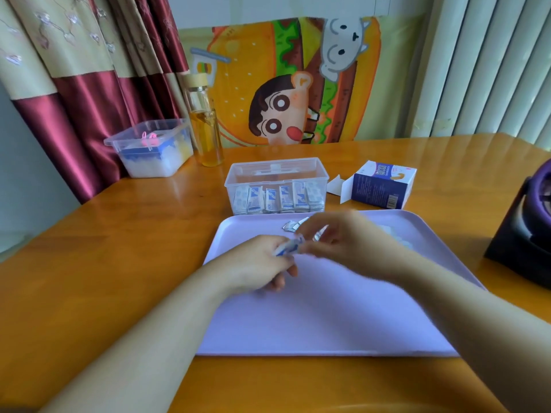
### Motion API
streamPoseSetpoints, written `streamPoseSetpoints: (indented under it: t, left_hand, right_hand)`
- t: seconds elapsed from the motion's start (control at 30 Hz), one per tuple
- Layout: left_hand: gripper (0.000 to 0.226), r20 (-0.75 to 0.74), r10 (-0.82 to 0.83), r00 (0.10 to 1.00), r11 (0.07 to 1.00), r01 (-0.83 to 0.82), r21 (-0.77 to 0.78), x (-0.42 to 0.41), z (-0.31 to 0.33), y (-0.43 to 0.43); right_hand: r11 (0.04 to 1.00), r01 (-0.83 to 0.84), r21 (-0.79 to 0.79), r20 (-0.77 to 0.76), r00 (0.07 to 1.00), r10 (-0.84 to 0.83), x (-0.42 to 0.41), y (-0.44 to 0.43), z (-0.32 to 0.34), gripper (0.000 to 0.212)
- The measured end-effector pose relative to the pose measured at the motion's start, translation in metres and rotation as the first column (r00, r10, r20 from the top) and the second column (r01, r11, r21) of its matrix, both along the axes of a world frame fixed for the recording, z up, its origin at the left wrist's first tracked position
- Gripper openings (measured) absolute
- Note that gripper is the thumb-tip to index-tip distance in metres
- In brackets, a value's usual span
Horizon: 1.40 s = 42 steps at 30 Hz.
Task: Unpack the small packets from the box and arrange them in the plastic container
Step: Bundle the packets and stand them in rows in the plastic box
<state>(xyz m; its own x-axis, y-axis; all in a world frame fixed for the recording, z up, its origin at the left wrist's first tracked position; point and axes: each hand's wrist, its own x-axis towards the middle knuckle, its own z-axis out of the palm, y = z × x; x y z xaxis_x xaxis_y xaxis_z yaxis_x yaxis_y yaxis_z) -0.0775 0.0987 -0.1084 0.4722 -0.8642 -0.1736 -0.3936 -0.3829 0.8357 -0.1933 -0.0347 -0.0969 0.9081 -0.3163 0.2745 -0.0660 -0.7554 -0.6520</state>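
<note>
a home: curtains (89, 70), cartoon cloth (292, 81), wooden table (119, 248)

The clear plastic container (238, 174) stands on the table with a row of white-and-blue packets (278, 199) upright against its near wall. Just to its right lies the box (383, 186), navy and white, on its side, end flaps open toward the container. A single packet (290, 248) (blurred) is pinched in the left hand (259, 266). Silvery loose packets (293, 226) lie just beyond on the tray (328, 323).
</note>
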Motion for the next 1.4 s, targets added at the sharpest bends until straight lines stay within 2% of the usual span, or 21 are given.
streamPoseSetpoints:
  t: [0.07, 0.13, 0.17, 0.2, 0.27, 0.4, 0.47, 0.53, 0.57, 0.63, 0.73, 0.8, 0.83, 0.9, 0.97, 1.0, 1.1, 1.17, 1.23, 1.3, 1.4]
  left_hand:
    - [0.023, -0.343, 0.136, 0.929, 0.980, -0.176, -0.089, -0.001, -0.002, 0.001]
    - [0.019, -0.714, 0.161, 0.682, 0.924, -0.358, -0.134, -0.001, -0.004, -0.001]
    - [0.015, -0.827, 0.133, 0.547, 0.898, -0.420, -0.133, -0.002, -0.003, -0.002]
    - [0.012, -0.893, 0.105, 0.437, 0.877, -0.465, -0.124, -0.002, -0.003, -0.004]
    - [0.017, -0.955, 0.067, 0.289, 0.849, -0.519, -0.097, -0.006, -0.003, -0.007]
    - [0.031, -0.985, 0.068, 0.161, 0.818, -0.574, -0.038, -0.012, -0.004, -0.010]
    - [0.025, -0.989, 0.078, 0.127, 0.796, -0.605, -0.015, -0.013, -0.004, -0.010]
    - [0.014, -0.993, 0.072, 0.094, 0.762, -0.648, -0.007, -0.015, -0.006, -0.011]
    - [0.017, -0.994, 0.064, 0.083, 0.751, -0.660, -0.006, -0.016, -0.006, -0.010]
    - [0.019, -0.996, 0.057, 0.065, 0.752, -0.659, 0.000, -0.020, -0.008, -0.011]
    - [0.011, -0.998, 0.053, 0.026, 0.776, -0.630, 0.025, -0.031, -0.011, -0.014]
    - [0.020, -0.999, 0.029, 0.032, 0.802, -0.598, 0.005, -0.039, -0.012, -0.016]
    - [0.029, -0.999, 0.013, 0.053, 0.824, -0.566, -0.019, -0.043, -0.012, -0.017]
    - [0.038, -0.994, 0.014, 0.107, 0.855, -0.517, -0.044, -0.047, -0.013, -0.015]
    - [0.025, -0.987, 0.040, 0.153, 0.858, -0.511, -0.045, -0.046, -0.016, -0.014]
    - [0.020, -0.987, 0.040, 0.157, 0.846, -0.531, -0.050, -0.044, -0.017, -0.012]
    - [0.025, -0.992, 0.061, 0.114, 0.746, -0.666, -0.031, -0.034, -0.020, -0.009]
    - [0.027, -0.995, 0.055, 0.089, 0.688, -0.725, -0.027, -0.031, -0.020, -0.006]
    - [0.026, -0.995, 0.042, 0.092, 0.686, -0.726, -0.038, -0.032, -0.022, -0.004]
    - [0.027, -0.996, 0.031, 0.088, 0.696, -0.717, -0.042, -0.032, -0.024, -0.003]
    - [0.029, -0.997, 0.032, 0.076, 0.687, -0.726, -0.033, -0.032, -0.024, -0.004]
  right_hand:
    - [0.983, 0.170, -0.066, -0.023, 0.985, -0.172, -0.006, -0.020, 0.006, 0.018]
    - [0.928, 0.258, -0.270, -0.175, 0.934, -0.310, -0.011, -0.037, 0.003, 0.030]
    - [0.902, 0.250, -0.351, -0.248, 0.905, -0.347, -0.012, -0.041, -0.001, 0.034]
    - [0.882, 0.231, -0.411, -0.298, 0.880, -0.369, -0.012, -0.044, -0.007, 0.035]
    - [0.861, 0.207, -0.465, -0.332, 0.861, -0.386, -0.010, -0.044, -0.016, 0.029]
    - [0.782, 0.178, -0.598, -0.307, 0.850, -0.429, -0.008, -0.041, -0.018, 0.024]
    - [0.742, 0.143, -0.656, -0.302, 0.850, -0.431, -0.008, -0.040, -0.020, 0.026]
    - [0.774, 0.176, -0.609, -0.297, 0.854, -0.428, -0.012, -0.038, -0.016, 0.026]
    - [0.790, 0.213, -0.575, -0.274, 0.859, -0.432, -0.014, -0.036, -0.012, 0.026]
    - [0.818, 0.296, -0.493, -0.171, 0.889, -0.425, -0.020, -0.031, -0.004, 0.022]
    - [0.868, 0.366, -0.336, 0.085, 0.929, -0.359, -0.026, -0.012, 0.005, 0.013]
    - [0.906, 0.286, -0.311, 0.211, 0.951, -0.228, -0.027, 0.009, 0.003, 0.009]
    - [0.927, 0.214, -0.307, 0.214, 0.965, -0.152, -0.027, 0.021, 0.002, 0.009]
    - [0.941, 0.057, -0.333, 0.150, 0.989, -0.006, -0.027, 0.040, -0.005, 0.011]
    - [0.930, -0.069, -0.360, 0.072, 0.992, 0.102, -0.026, 0.046, -0.008, 0.014]
    - [0.945, -0.098, -0.312, 0.043, 0.992, 0.117, -0.024, 0.042, -0.006, 0.014]
    - [0.985, 0.048, -0.164, 0.059, 0.997, -0.039, -0.010, 0.009, -0.002, 0.016]
    - [0.948, 0.176, -0.265, -0.028, 0.981, -0.190, 0.003, -0.023, -0.005, 0.021]
    - [0.912, 0.154, -0.380, -0.230, 0.939, -0.255, 0.013, -0.045, -0.011, 0.037]
    - [0.923, 0.104, -0.369, -0.395, 0.882, -0.257, 0.019, -0.056, -0.014, 0.043]
    - [0.934, 0.105, -0.342, -0.448, 0.855, -0.260, 0.018, -0.059, -0.013, 0.037]
